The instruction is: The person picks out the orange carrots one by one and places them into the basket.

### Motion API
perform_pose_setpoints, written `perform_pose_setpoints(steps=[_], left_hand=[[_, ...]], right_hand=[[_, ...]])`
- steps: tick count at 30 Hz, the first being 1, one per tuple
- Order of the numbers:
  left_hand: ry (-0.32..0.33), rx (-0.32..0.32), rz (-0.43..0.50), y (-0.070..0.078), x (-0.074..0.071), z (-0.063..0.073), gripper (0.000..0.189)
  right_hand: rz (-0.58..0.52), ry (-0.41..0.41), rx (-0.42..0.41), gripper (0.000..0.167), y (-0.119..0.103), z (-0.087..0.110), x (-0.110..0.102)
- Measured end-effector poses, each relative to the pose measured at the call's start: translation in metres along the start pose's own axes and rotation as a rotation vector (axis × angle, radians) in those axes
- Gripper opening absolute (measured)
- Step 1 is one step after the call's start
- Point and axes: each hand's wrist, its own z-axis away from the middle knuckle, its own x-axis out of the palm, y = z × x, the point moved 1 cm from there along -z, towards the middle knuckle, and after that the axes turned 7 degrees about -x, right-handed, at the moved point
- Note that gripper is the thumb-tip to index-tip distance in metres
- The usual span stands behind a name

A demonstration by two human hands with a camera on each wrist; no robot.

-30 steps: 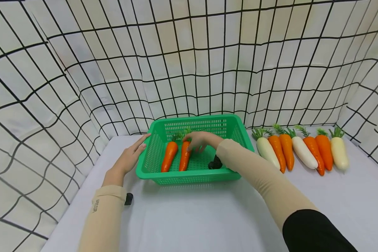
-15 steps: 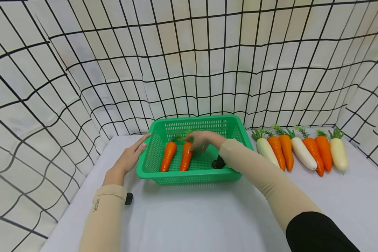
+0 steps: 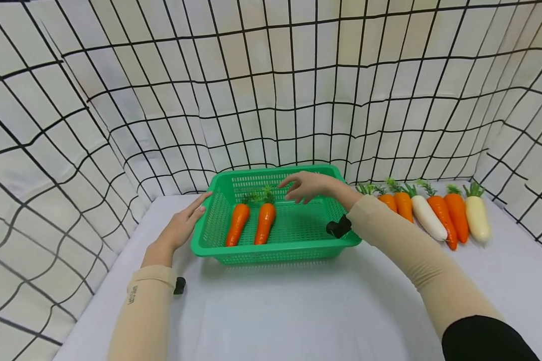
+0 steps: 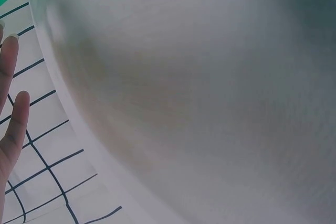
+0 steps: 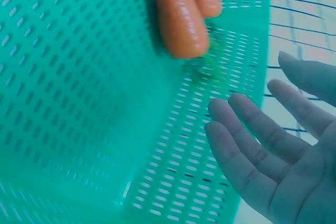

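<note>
Two orange carrots with green tops lie side by side in the left half of a green plastic basket (image 3: 271, 252): a left carrot (image 3: 238, 224) and a right carrot (image 3: 265, 223). My right hand (image 3: 310, 185) hovers over the basket, to the right of both carrots, with its fingers spread and nothing in them. In the right wrist view the hand (image 5: 283, 156) is apart from the carrot (image 5: 181, 19). At the basket's left rim my left hand (image 3: 180, 228) touches the edge with extended fingers. Only part of that hand (image 4: 13, 124) shows in the left wrist view.
Right of the basket, a row of several carrots and white radishes lies on the white table (image 3: 271, 311), among them a white radish (image 3: 428, 218) and an orange carrot (image 3: 456, 215). Behind stands a black grid net (image 3: 293, 105) over white cloth. My right sleeve covers part of the row.
My right hand has let go of the right carrot and moved up and to the right, away from it. The left hand stays at the basket rim.
</note>
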Motion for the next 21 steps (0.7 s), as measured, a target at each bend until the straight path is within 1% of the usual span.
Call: perform_pose_setpoints(steps=[5,11,14,17,21], left_hand=[[-0.003,-0.003,0.003,-0.002,0.000,0.001,0.059],[-0.004,-0.003,0.011,-0.003,0.000,0.001,0.059],[-0.005,-0.006,0.016,-0.004,0.000,0.001,0.059],[0.002,-0.002,0.013,-0.004,0.001,0.001,0.059],[0.001,0.007,0.012,-0.002,0.002,-0.002,0.059]], right_hand=[[-0.022,0.038,-0.066,0.043,0.000,0.023,-0.013],[0.005,0.095,-0.109,0.042,0.004,0.050,-0.028],[0.030,0.149,-0.138,0.041,0.007,0.065,-0.032],[0.052,0.219,-0.144,0.040,0.012,0.082,-0.036],[0.092,0.318,-0.115,0.038,0.025,0.105,-0.041]])
